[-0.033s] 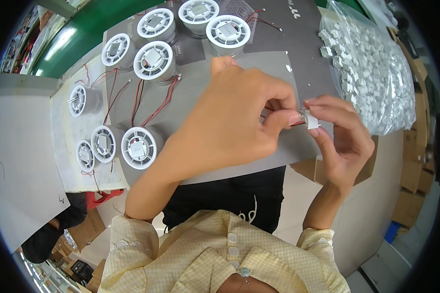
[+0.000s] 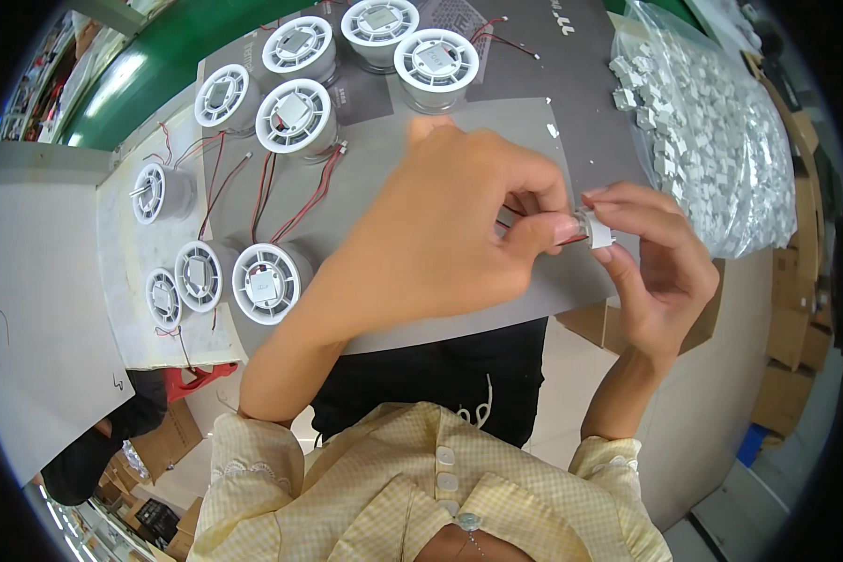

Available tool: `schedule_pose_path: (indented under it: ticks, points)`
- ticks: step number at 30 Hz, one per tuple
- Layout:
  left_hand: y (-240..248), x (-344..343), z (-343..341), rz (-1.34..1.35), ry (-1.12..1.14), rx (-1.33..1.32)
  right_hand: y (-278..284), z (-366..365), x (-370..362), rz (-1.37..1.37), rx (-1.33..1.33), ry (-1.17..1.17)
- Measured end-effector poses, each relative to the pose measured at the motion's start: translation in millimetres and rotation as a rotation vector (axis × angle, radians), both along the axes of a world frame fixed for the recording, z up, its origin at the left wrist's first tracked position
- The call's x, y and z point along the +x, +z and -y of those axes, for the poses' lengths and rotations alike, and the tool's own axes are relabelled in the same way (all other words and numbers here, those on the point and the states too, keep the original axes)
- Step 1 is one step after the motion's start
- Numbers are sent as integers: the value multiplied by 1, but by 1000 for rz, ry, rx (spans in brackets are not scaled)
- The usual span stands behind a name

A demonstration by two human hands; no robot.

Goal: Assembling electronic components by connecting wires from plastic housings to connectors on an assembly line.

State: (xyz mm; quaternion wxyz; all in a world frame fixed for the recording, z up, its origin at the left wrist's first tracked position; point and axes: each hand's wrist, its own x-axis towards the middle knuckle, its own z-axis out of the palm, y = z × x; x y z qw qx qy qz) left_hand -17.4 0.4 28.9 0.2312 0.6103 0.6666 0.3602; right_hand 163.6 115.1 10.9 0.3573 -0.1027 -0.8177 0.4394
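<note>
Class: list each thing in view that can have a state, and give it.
Left hand: closed, apparently on red wire
Right hand: pinching white part
White part: held
Round white units: ribbed faces showing
Wire plug: unconnected
Clear bag: holding many white pieces

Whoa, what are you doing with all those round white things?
A person's right hand holds a small white piece between finger and thumb. The left hand pinches right beside it, seemingly on thin wires. The round white units stand to the left and beyond, while a clear bag of small white pieces lies right.
</note>
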Motion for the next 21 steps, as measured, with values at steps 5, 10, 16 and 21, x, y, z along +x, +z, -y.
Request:
schedule_pose_path:
  ticks: [5,10,16,21]
  points:
    - [-6,-2,-5,642,-116,-30,-8,-3,-7,-146,135,-19]
    - [-7,0,-7,638,-68,-95,-7,-4,-6,-125,268,-61]
    - [-27,8,3,-29,67,219,0,-5,0,117,229,-97]
    - [-20,15,1,-86,-35,-49,-1,-9,7,150,258,-77]
